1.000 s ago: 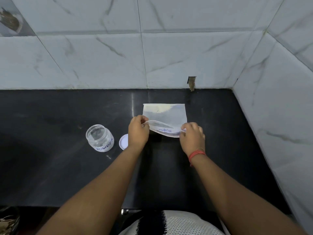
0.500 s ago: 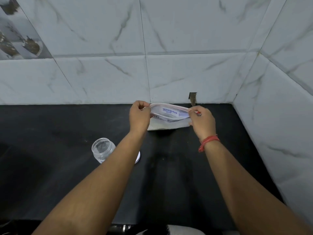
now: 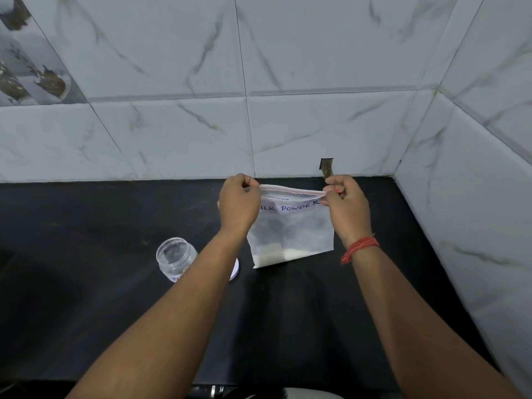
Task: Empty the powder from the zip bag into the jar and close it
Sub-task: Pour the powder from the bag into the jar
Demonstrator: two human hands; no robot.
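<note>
Both hands, left hand and right hand, pinch the top corners of the zip bag, held upright above the worktop. The open jar stands left. Better to tilt one corner slowly over its mouth.

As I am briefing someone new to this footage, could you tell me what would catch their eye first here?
First, the clear zip bag marked "MILK POWDER", held upright over the black counter by its top corners, left hand and right hand pinching it, with white powder settled at its bottom. Next, the open, empty glass jar at left, its white lid beside it, half hidden by the left forearm.
</note>
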